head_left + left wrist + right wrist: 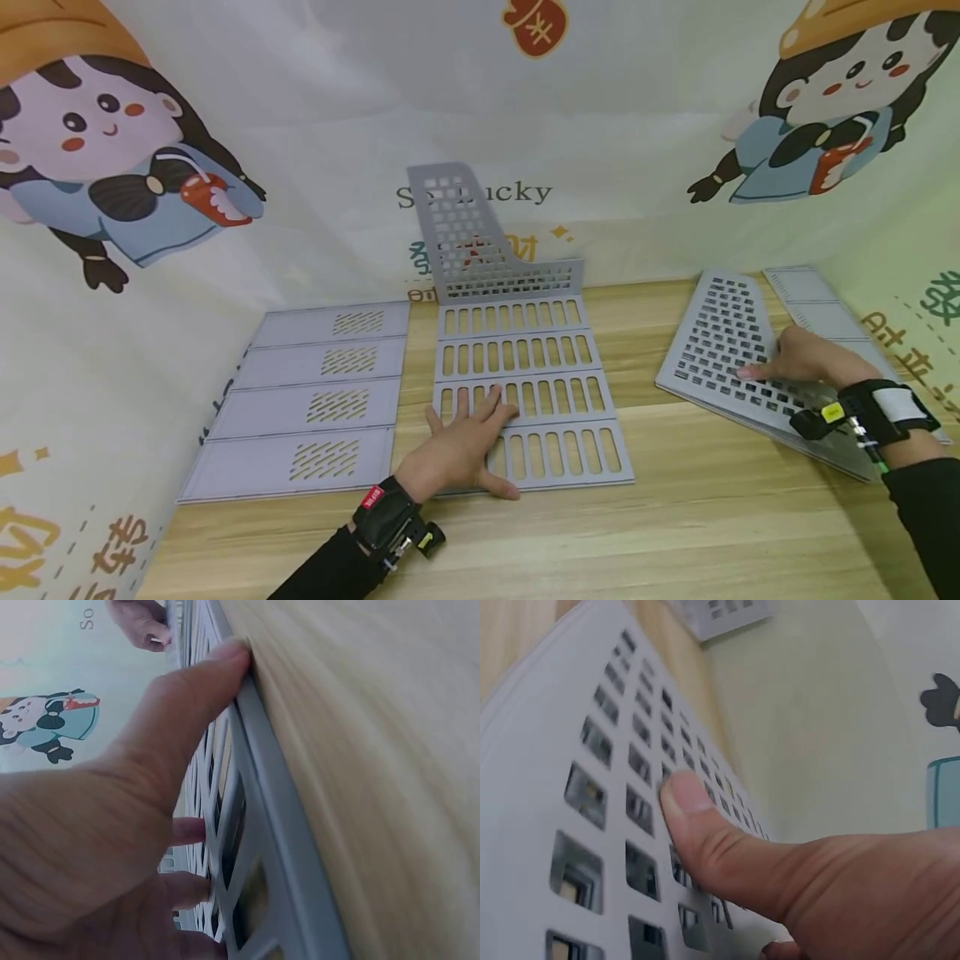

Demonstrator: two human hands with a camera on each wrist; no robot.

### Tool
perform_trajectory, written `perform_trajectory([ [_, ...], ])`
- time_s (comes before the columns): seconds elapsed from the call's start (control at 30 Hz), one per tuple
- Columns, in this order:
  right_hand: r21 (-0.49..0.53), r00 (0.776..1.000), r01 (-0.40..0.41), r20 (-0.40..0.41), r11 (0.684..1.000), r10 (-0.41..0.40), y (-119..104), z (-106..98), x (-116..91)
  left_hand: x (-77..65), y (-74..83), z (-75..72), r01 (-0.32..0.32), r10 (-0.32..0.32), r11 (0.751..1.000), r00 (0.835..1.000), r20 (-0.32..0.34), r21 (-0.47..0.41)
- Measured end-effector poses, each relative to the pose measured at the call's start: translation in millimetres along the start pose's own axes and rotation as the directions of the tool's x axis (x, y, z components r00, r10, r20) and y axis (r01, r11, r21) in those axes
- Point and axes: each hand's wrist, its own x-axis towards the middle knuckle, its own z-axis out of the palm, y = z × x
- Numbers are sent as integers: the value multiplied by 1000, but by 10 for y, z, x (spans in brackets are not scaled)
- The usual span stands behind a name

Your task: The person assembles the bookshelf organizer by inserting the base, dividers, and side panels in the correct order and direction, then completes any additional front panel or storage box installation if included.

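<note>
My left hand (457, 450) lies with fingers spread on the nearer part of a grey slotted panel (525, 486). Its thumb rests along the panel's front edge, close over the wood in the left wrist view. From the far end of this panel, a perforated side panel (468, 221) with a curved cut-out stands upright. My right hand (810, 358) grips a stack of flat perforated panels (712, 342) at its slanted edge on the right. The thumb (690, 795) presses on the holed face; the other fingers are mostly hidden behind the edge.
Left of the slotted panel lies a grey folding panel (255, 450) with several diagonal-slot patches and small tabs on its left edge. Another grey panel (806, 287) lies behind the right-hand stack. A printed cloth (637, 233) surrounds the wooden tabletop (600, 542).
</note>
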Motion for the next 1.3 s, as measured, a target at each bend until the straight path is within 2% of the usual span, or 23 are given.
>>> perform_trajectory([
  [0.1,59,998,69,-15,996,-68,-36,-18,-30,7,5,5,3,-3,1000,1000,7,15],
  [0.2,153,988,148,-60,977,-141,-119,-40,-81,6,13,-1,4,-4,1000,1000,12,30],
  [0.3,254,966,253,-116,933,-230,-242,-75,-126,2,17,-1,-2,1,999,1000,19,33],
  [0.37,285,937,341,-174,896,-301,-330,-113,-149,-1,18,1,-9,9,1000,1000,21,25],
  [0.43,257,881,460,-254,850,-399,-416,-155,-150,-6,22,2,-20,20,1000,1000,20,18],
  [0.5,183,803,567,-341,803,-489,-496,-190,-126,-6,26,-1,-29,29,1000,999,19,12],
  [0.6,44,692,642,-465,766,-553,-631,-200,-49,-6,31,-8,-34,34,999,999,8,17],
  [0.63,8,662,650,-498,760,-561,-677,-192,-11,-4,30,-9,-32,32,999,999,6,19],
  [0.67,-20,636,654,-527,757,-564,-723,-180,34,-1,30,-9,-31,31,999,1000,4,18],
  [0.73,-24,613,659,-563,752,-555,-809,-143,131,-1,31,-6,-28,28,999,1000,-2,19],
  [0.8,-24,588,679,-579,733,-564,-880,-103,244,-2,35,4,-20,20,1000,1000,-2,12],
  [0.93,-10,606,673,-566,739,-559,-961,-52,430,-10,51,28,-6,6,1000,1000,8,6],
  [1.03,-19,628,653,-545,757,-555,-975,-48,500,-13,60,28,-7,7,1000,1000,8,10],
  [1.3,20,638,668,-529,744,-559,-992,-58,557,-9,55,-1,-30,30,1000,1000,-5,5],
])
